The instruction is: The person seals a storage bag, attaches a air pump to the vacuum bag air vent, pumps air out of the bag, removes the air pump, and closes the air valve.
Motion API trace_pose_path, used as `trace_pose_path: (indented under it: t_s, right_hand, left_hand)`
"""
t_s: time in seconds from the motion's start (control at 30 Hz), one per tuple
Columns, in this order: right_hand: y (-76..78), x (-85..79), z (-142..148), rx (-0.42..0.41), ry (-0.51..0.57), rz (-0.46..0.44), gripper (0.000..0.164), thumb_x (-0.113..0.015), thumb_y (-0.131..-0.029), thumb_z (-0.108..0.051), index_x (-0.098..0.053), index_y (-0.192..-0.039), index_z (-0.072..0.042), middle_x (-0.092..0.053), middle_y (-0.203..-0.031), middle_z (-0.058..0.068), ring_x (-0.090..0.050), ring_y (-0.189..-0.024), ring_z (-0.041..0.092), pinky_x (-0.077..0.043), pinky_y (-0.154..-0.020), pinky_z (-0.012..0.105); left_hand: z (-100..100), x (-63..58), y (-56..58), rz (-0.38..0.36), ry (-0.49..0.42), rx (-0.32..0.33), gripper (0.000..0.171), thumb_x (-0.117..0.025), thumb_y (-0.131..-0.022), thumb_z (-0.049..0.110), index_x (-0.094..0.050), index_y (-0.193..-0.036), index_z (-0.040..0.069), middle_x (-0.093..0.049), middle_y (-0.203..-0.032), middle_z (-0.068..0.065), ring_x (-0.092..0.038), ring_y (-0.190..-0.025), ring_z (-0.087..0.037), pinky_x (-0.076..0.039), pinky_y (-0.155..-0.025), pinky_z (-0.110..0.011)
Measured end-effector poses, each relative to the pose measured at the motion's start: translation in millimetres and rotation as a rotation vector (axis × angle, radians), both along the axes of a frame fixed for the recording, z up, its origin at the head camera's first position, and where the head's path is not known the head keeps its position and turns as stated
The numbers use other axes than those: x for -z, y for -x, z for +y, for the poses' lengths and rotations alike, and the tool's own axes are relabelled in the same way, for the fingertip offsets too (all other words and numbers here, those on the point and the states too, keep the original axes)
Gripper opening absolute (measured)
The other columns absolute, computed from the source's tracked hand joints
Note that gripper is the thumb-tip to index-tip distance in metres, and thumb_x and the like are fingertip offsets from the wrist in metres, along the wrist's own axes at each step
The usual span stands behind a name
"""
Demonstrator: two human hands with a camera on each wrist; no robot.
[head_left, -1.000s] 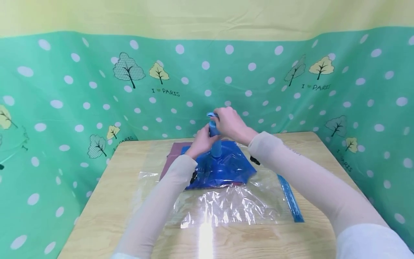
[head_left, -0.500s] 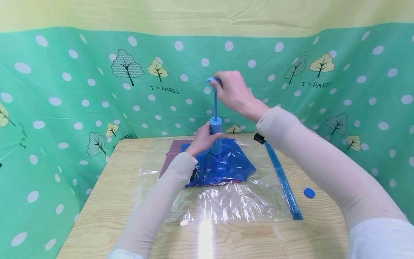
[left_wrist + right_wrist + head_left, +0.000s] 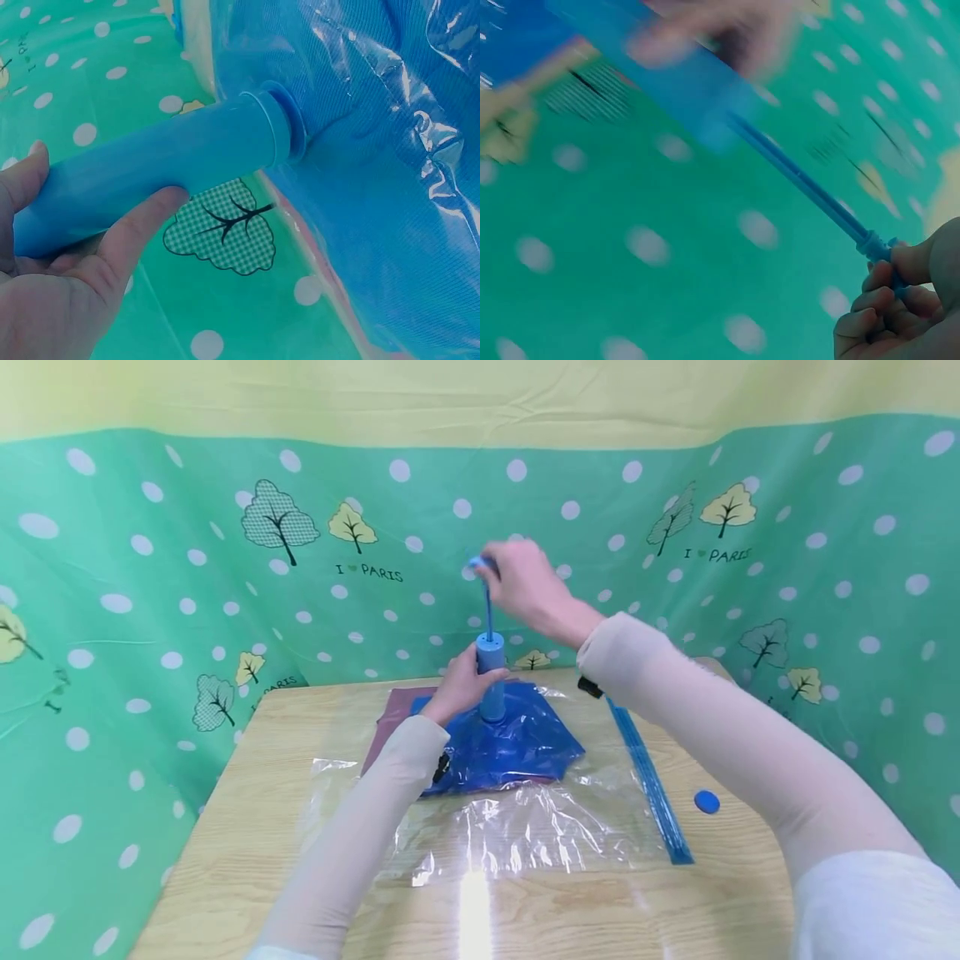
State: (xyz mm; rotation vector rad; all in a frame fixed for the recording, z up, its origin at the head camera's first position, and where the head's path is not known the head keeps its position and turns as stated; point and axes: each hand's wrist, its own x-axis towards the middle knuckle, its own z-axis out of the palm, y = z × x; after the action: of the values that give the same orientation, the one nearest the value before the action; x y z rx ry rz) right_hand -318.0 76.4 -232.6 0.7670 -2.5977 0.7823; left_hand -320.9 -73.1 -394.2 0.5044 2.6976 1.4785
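A blue hand pump (image 3: 491, 652) stands upright on a clear plastic storage bag (image 3: 510, 835), its lower end meeting a round valve (image 3: 289, 120). Inside the bag lies folded blue cloth (image 3: 525, 743), with mauve cloth (image 3: 390, 727) showing at the left. My left hand (image 3: 457, 685) grips the pump's barrel near its top. Higher up, my right hand (image 3: 521, 585) holds the pump's handle, and a length of thin rod (image 3: 802, 180) shows between handle and barrel. In the right wrist view the fingers curl round the handle; the barrel there is blurred.
A small round blue cap (image 3: 707, 802) lies on the wooden table (image 3: 247, 827) at the right. The bag's blue zip strip (image 3: 652, 785) runs along its right side. A green dotted curtain (image 3: 420, 543) hangs close behind and at both sides.
My right hand rose with the handle, drawing the rod out of the barrel, then dropped slightly. My left hand keeps its grip on the pump. The blue cap came into view from behind the right arm.
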Motion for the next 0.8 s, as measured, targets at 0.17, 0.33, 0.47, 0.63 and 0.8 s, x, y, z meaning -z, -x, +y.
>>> trace_pose_path:
  t_s: [0.17,0.33,0.47,0.63,0.8]
  right_hand:
    - [2.8,54.1,-1,0.013,-0.179,-0.087,0.021,-0.055,-0.111,-0.017,-0.065,-0.102,-0.002,-0.062,-0.084,0.010,-0.057,-0.072,0.024,-0.049,-0.064,0.035]
    - [1.9,67.9,-1,0.020,-0.188,-0.110,0.021,-0.055,-0.111,-0.016,-0.063,-0.096,-0.003,-0.061,-0.081,0.009,-0.057,-0.070,0.025,-0.047,-0.062,0.034]
    - [1.4,55.9,-1,0.002,-0.162,-0.092,0.021,-0.056,-0.111,-0.016,-0.065,-0.098,-0.002,-0.060,-0.080,0.009,-0.055,-0.070,0.024,-0.046,-0.061,0.034]
    - [-0.8,17.6,0,-0.005,0.003,-0.087,0.021,-0.054,-0.111,-0.014,-0.068,-0.116,0.002,-0.069,-0.095,0.012,-0.059,-0.074,0.022,-0.052,-0.066,0.032]
    - [-6.0,-26.6,2,0.058,0.136,0.019,0.028,-0.052,-0.112,-0.017,-0.068,-0.126,0.002,-0.068,-0.101,0.011,-0.054,-0.076,0.020,-0.049,-0.069,0.029]
  left_hand:
    - [-3,-2.7,-0.6,0.026,0.044,0.013,0.053,-0.065,-0.107,0.030,-0.046,-0.149,0.005,-0.066,-0.126,-0.016,-0.068,-0.108,-0.031,-0.054,-0.092,-0.048]
    - [-4,-5.1,-2.8,0.030,0.046,0.023,0.053,-0.065,-0.107,0.029,-0.045,-0.149,0.004,-0.066,-0.125,-0.016,-0.067,-0.105,-0.030,-0.054,-0.091,-0.047]
    - [-4,-5.3,-2.4,0.029,0.050,0.019,0.053,-0.065,-0.107,0.027,-0.044,-0.151,0.005,-0.064,-0.136,-0.017,-0.066,-0.118,-0.032,-0.053,-0.100,-0.050]
    - [-3,-4.4,0.0,0.008,0.040,0.001,0.052,-0.067,-0.106,0.027,-0.048,-0.149,0.005,-0.065,-0.135,-0.017,-0.065,-0.121,-0.034,-0.052,-0.101,-0.051]
    - [-1,-0.6,0.9,0.009,0.011,0.002,0.053,-0.068,-0.105,0.026,-0.048,-0.149,0.003,-0.064,-0.137,-0.018,-0.063,-0.125,-0.035,-0.051,-0.104,-0.052]
